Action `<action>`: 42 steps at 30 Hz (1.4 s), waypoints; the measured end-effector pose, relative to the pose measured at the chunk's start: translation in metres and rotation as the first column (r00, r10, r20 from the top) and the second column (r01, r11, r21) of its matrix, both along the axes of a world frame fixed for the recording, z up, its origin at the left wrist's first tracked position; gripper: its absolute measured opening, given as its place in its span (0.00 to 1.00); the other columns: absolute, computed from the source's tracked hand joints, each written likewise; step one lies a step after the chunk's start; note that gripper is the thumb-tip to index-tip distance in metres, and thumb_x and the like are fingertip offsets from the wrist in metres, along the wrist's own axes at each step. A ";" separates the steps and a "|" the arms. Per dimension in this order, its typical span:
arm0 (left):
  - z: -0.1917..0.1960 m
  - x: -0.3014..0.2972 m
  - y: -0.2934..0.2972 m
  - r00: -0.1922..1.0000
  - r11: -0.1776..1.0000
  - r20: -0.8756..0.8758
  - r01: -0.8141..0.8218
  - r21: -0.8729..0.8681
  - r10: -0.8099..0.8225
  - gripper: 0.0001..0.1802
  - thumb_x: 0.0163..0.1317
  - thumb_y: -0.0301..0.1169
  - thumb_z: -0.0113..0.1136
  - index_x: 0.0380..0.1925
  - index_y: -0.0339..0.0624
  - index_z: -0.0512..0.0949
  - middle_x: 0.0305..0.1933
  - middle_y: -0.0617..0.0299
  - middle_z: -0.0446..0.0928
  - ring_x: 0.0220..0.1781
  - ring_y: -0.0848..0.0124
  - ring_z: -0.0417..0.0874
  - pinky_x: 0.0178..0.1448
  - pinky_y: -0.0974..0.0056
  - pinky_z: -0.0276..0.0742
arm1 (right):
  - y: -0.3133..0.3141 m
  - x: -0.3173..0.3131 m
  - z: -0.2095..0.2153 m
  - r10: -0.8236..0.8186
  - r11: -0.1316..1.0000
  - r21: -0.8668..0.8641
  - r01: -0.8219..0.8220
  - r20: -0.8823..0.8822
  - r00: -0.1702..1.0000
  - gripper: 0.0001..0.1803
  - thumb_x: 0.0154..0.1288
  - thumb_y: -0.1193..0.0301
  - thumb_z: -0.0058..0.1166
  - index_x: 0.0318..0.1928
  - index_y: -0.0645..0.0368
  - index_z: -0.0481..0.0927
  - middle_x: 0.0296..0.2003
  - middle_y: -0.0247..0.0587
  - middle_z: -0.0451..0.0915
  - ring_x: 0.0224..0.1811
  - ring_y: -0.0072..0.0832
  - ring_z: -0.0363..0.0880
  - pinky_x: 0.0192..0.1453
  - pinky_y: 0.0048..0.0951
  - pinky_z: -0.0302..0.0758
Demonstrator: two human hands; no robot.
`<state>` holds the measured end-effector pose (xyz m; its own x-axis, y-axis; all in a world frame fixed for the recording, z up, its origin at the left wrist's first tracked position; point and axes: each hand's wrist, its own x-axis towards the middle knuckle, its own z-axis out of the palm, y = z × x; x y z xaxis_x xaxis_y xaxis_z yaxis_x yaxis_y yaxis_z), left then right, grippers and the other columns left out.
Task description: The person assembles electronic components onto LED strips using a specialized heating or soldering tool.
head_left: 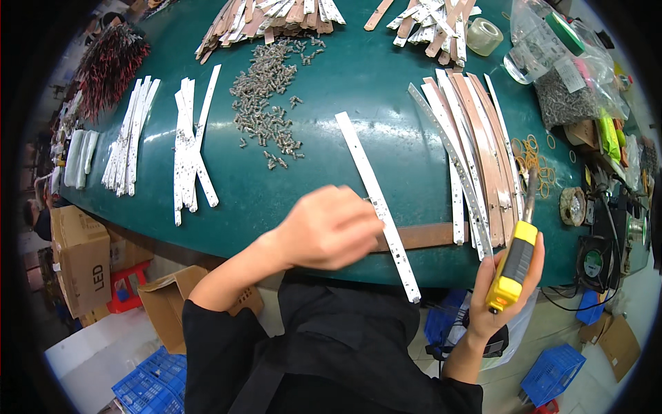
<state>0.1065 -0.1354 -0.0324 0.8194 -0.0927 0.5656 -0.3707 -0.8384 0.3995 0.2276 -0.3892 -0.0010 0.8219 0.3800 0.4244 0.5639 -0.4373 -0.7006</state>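
White strip (380,207): lay slantwise on the green table (317,176), directly before the person, its near end jutting past the table edge. Dark specks and small components along its face.

Left hand (324,228): just left of the white strip, blurred, fingers curled inward, knuckles up. Fingertips close over the strip's left edge; could not tell whether they touched it or pinched anything.

Right hand (488,319): well to the right of the white strip's near end, fingers wrapped round a yellow-and-black handled tool (516,262), its metal tip aimed away from the person.

Brown strip (431,236): along the near table edge, crossed by the white strip. Right of the white strip: a fanned batch of white and brown strips (488,159); farther right, tan rubber bands (541,181).

Left of the white strip, beyond the left hand: scattered heap of small metal parts (262,96). Farther left: a crossed pile of white strips (185,152). Far beyond its upper end, to the right: roll of clear tape (485,37).
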 end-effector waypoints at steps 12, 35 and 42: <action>0.028 -0.019 0.013 0.981 0.943 0.190 -0.040 0.331 -0.026 0.15 0.51 0.29 0.66 0.42 0.44 0.83 0.42 0.65 0.79 0.35 0.73 0.81 0.38 0.69 0.78 | 0.036 -0.031 -0.002 0.318 0.946 -0.079 -0.313 0.062 0.946 0.36 0.59 0.77 0.61 0.67 0.69 0.62 0.48 0.55 0.82 0.46 0.39 0.85 0.51 0.34 0.80; 0.012 -0.107 0.116 0.716 0.723 -0.156 -0.620 0.304 0.680 0.10 0.53 0.23 0.60 0.37 0.43 0.81 0.42 0.61 0.79 0.46 0.60 0.80 0.53 0.58 0.73 | 0.082 -0.020 -0.043 0.899 0.355 0.924 0.142 -0.379 0.219 0.28 0.64 0.69 0.53 0.64 0.61 0.63 0.48 0.42 0.73 0.56 0.33 0.71 0.70 0.72 0.59; 0.005 -0.103 0.132 0.630 0.610 -0.074 -0.707 0.357 0.773 0.08 0.56 0.24 0.62 0.37 0.43 0.79 0.40 0.60 0.78 0.45 0.59 0.79 0.50 0.58 0.73 | 0.071 -0.027 -0.044 0.905 0.361 0.903 0.233 -0.399 0.146 0.29 0.63 0.70 0.53 0.64 0.58 0.63 0.48 0.39 0.73 0.57 0.33 0.71 0.68 0.76 0.59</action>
